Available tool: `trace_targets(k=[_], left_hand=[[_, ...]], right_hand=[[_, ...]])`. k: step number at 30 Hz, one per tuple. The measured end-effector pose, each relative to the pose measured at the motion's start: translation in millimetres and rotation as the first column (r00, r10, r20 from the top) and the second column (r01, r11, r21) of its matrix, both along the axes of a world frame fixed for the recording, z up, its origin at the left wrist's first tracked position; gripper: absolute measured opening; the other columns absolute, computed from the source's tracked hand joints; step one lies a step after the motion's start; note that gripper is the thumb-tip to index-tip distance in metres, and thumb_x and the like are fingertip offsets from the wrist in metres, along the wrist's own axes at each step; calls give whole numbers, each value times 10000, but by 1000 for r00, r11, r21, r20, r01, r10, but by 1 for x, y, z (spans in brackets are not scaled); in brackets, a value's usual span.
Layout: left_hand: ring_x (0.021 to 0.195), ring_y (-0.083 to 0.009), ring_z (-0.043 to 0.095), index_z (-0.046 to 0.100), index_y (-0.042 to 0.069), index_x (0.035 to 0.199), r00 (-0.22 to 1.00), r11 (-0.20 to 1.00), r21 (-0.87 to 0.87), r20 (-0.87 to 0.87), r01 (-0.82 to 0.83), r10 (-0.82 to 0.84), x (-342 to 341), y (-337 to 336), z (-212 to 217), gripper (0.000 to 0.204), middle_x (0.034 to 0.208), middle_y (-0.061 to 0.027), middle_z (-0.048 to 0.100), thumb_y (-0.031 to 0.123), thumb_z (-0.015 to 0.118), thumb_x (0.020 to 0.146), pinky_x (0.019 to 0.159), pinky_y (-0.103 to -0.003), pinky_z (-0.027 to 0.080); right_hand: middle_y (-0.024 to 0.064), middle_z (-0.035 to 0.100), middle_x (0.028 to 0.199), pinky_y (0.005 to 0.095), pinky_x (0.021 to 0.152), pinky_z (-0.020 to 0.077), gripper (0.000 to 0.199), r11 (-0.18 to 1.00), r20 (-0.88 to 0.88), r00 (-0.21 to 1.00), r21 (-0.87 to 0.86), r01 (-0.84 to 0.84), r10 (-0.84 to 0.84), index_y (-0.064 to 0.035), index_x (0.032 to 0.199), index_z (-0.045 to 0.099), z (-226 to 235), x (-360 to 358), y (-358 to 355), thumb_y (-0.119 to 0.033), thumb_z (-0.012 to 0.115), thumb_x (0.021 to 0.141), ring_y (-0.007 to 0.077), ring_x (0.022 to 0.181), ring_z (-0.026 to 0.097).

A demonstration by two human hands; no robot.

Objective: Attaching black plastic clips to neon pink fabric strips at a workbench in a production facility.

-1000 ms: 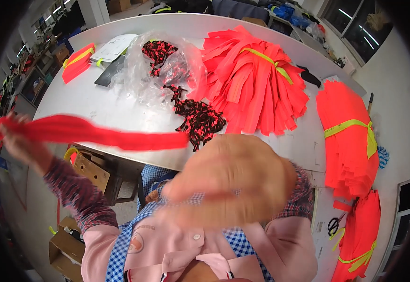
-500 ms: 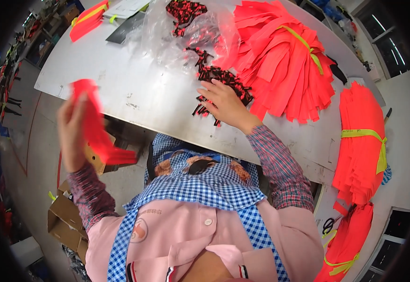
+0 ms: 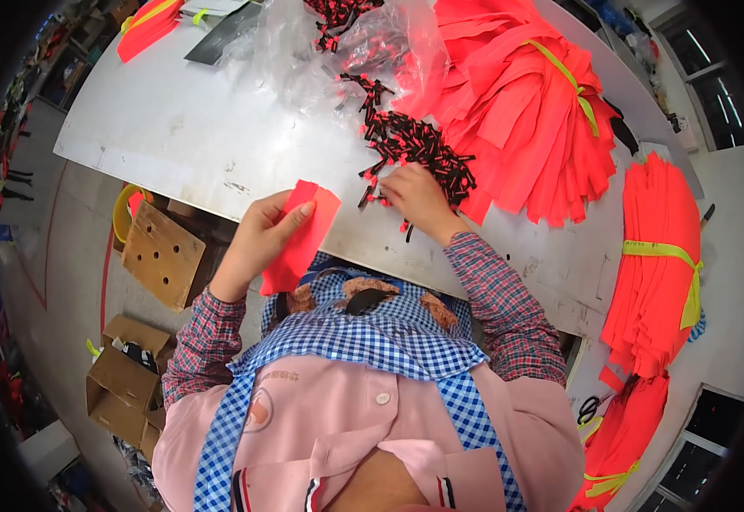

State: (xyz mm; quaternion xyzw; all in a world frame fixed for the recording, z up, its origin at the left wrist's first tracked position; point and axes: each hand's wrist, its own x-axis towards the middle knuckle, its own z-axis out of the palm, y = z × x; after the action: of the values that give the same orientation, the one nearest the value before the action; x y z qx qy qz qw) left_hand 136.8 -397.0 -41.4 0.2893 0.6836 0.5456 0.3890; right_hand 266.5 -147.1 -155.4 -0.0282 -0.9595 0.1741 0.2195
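My left hand (image 3: 252,239) is closed around a folded neon coral fabric strip (image 3: 310,224), over the table's near edge. The thumb presses on the strip's face, and its lower end hangs down by my apron. At the pile of small black pieces with red ends (image 3: 427,154), my right hand (image 3: 419,200) has its fingers bent together at the near left side. Whatever lies between those fingertips is too small to make out. A few loose black pieces lie just below the hand.
A clear plastic bag (image 3: 304,77) lies behind the pile. Tied bundles of coral strips lie at the far right (image 3: 526,128), the right side (image 3: 653,264) and the far left (image 3: 150,26). Scissors (image 3: 589,408) are at lower right. A wooden box (image 3: 163,256) and a cardboard box (image 3: 124,375) stand below left.
My left hand has swung right with the coral strip, from the outer left to in front of me. My right hand's spread fingers have drawn together at the pile.
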Motion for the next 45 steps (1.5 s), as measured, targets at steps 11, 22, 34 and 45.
trace_targets(k=[11,22,34,45], left_hand=[[735,-21,474,636,-15,992,999,999,39,-28,38,-37,12,14,1,258,792,55,585,230,573,941,645,-205,425],[732,-30,472,627,-32,995,988,994,81,-144,73,-60,23,18,5,268,790,41,582,223,566,942,638,-211,424],[717,-17,456,650,-22,1004,992,982,142,-1,128,-129,51,46,18,244,780,57,577,200,572,939,625,-192,409],[720,-43,532,655,-29,994,981,981,109,-128,163,-149,55,35,17,263,798,-15,644,217,600,918,634,-214,450]], right_hand=[[158,596,855,417,730,485,129,993,310,948,-111,-33,66,-21,891,594,-17,-31,3,-78,586,775,334,853,592],[47,635,918,255,763,503,155,247,-98,994,-963,-108,53,-2,1025,591,78,29,7,-116,562,924,126,853,619],[-10,624,823,178,627,434,204,53,-47,990,-997,-54,134,1,971,634,144,48,-26,-185,647,886,34,712,547],[-9,615,828,188,647,438,159,153,98,970,-986,65,223,-2,949,639,139,46,-34,-145,644,880,40,738,546]])
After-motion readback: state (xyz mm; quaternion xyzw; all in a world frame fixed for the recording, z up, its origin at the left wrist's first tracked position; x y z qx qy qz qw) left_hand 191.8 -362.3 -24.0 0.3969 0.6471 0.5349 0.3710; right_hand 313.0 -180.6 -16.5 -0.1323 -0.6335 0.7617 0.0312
